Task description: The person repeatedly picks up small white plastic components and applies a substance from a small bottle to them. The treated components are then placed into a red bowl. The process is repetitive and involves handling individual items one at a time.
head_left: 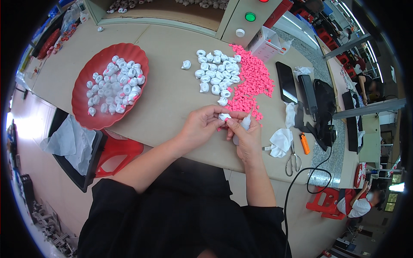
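Honestly, tiny stuff

Left hand [198, 124] is pinched on a small white piece [223, 116] over the worktop [167, 94]; looks light, probably stiff, so grip its sides. Right hand [248, 139] wraps a squeezy-looking white bottle [246, 122], thumb close by.

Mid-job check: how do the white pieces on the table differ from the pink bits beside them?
Colour: the white pieces look mostly white, while the pink bits are bright pink.
Size: each white piece is clearly larger than a pink bit.
Number: the white pieces are far fewer than the pink bits, which crowd densely together.
Both lie on the same table.
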`<state>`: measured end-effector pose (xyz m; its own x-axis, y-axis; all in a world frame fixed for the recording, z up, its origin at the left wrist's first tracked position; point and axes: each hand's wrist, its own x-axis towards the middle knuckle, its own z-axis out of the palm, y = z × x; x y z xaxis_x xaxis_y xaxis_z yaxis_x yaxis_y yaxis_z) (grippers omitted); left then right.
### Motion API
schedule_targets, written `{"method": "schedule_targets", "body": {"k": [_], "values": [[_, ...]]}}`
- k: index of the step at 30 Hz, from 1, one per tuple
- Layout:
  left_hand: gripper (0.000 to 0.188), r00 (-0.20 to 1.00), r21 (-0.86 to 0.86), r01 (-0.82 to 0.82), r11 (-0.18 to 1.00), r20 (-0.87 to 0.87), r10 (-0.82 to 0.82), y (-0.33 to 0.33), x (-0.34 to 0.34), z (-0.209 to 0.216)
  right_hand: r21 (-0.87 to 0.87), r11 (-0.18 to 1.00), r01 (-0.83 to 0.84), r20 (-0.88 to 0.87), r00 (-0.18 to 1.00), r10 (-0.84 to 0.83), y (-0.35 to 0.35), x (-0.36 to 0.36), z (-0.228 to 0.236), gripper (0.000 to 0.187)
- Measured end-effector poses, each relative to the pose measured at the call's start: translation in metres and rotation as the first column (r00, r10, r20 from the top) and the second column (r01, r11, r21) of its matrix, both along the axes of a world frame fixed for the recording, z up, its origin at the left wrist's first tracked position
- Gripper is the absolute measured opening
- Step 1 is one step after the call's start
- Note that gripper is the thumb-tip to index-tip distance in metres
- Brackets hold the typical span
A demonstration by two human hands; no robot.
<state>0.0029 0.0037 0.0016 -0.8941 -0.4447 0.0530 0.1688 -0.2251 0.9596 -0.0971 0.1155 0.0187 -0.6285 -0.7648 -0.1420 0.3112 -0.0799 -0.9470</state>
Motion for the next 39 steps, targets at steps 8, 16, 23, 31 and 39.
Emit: {"method": "schedule_targets", "body": {"k": [8, 16, 23, 31, 39], "values": [[0.027, 1.0, 0.132, 0.008, 0.991, -0.014, -0.006, -0.002, -0.001, -0.004, -0.003, 0.984, 0.177, -0.446, 0.881, -0.16, -0.005, 0.012, -0.006, 0.014], [0.025, 1.0, 0.114, 0.002, 0.993, -0.011, -0.001, -0.003, -0.001, -0.008, -0.076, 0.991, 0.108, -0.783, 0.609, -0.127, -0.004, 0.004, -0.008, 0.012], [0.025, 1.0, 0.08, -0.015, 0.997, 0.024, 0.013, -0.002, -0.001, -0.004, 0.007, 0.998, 0.062, -0.351, 0.935, -0.056, -0.003, 0.004, -0.001, 0.009], [0.026, 0.993, 0.191, -0.116, 0.975, 0.012, 0.116, -0.007, -0.001, -0.001, 0.04, 0.987, 0.157, -0.35, 0.927, -0.133, 0.004, -0.003, 0.007, 0.01], [0.027, 0.987, 0.208, -0.157, 0.965, -0.002, 0.161, -0.007, 0.0, -0.001, 0.291, 0.937, -0.193, -0.742, 0.573, 0.348, 0.055, 0.002, 0.018, 0.011]]}}
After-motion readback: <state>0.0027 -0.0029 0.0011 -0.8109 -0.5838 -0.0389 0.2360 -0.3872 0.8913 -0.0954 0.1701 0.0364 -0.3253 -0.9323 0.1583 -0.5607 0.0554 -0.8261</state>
